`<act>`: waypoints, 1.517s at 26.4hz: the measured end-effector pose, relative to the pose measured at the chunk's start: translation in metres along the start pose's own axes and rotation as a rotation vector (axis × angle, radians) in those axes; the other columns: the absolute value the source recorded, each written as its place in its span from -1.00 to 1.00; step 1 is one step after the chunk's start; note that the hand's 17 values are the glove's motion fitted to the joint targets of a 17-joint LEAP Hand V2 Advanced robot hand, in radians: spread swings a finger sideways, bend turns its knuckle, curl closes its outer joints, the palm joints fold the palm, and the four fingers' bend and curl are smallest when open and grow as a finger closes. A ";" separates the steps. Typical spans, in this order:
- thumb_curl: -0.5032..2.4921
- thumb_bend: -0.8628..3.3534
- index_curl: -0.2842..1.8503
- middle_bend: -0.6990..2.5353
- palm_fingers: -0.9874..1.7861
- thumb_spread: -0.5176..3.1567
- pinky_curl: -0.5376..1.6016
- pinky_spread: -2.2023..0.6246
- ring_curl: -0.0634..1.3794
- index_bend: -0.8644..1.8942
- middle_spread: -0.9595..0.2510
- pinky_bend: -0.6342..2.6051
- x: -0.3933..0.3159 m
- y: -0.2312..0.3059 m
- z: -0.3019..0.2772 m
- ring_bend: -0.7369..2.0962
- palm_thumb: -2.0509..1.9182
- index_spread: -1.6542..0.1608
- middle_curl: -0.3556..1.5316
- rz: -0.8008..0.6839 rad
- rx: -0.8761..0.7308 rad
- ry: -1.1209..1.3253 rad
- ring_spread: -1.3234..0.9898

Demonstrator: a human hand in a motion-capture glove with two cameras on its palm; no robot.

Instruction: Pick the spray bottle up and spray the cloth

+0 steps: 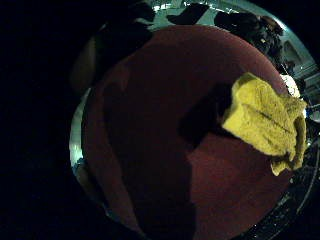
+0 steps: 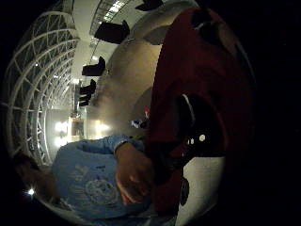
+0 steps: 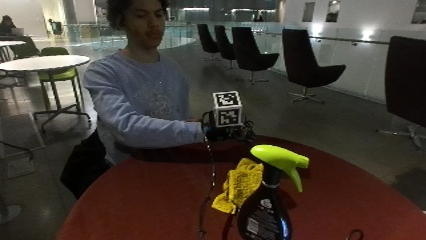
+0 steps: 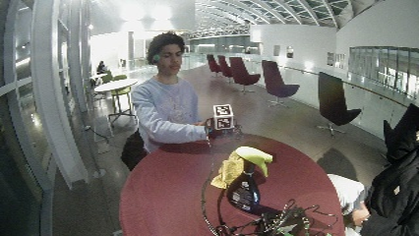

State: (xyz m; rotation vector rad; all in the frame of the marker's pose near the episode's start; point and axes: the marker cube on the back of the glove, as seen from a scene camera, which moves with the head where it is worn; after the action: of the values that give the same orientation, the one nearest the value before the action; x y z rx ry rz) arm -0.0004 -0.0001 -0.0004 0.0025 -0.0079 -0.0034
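A: Where's the right hand (image 3: 223, 131)?
B: It's hovering at the person's edge of the red bench (image 3: 146, 200), well apart from the spray bottle (image 3: 266, 200). Fingers are hidden, so can't tell whether it's open or gripping anything.
A: Bottle and cloth?
B: Bottle's standing upright mid-bench, untouched. Yellow cloth (image 3: 236, 186) is lying crumpled just beside it, probably staged close for easy spraying. Pickup isn't started.

Round red table (image 3: 133, 200) with a yellow cloth (image 3: 238, 186) (crumpled) beside an upright black spray bottle (image 3: 265, 210).
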 end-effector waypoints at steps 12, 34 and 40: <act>-0.54 -0.41 -0.50 -0.31 0.13 -0.21 -0.38 0.71 -0.65 -0.17 0.55 -0.52 -0.004 0.001 -0.003 -0.27 0.34 0.47 -0.38 -0.022 0.025 -0.031 0.18; -0.51 -0.50 -0.42 -0.34 0.11 -0.11 -0.33 0.73 -0.57 -0.24 0.52 -0.51 0.087 0.154 -0.052 -0.30 0.34 0.41 -0.29 0.120 0.103 0.030 0.18; -0.50 -0.52 -0.41 -0.35 0.12 -0.10 -0.32 0.73 -0.55 -0.25 0.52 -0.51 0.129 0.191 -0.070 -0.29 0.35 0.41 -0.27 0.240 0.226 -0.069 0.18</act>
State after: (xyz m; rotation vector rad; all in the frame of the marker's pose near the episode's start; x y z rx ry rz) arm 0.1299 0.1902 -0.0690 0.2270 -0.0780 0.2378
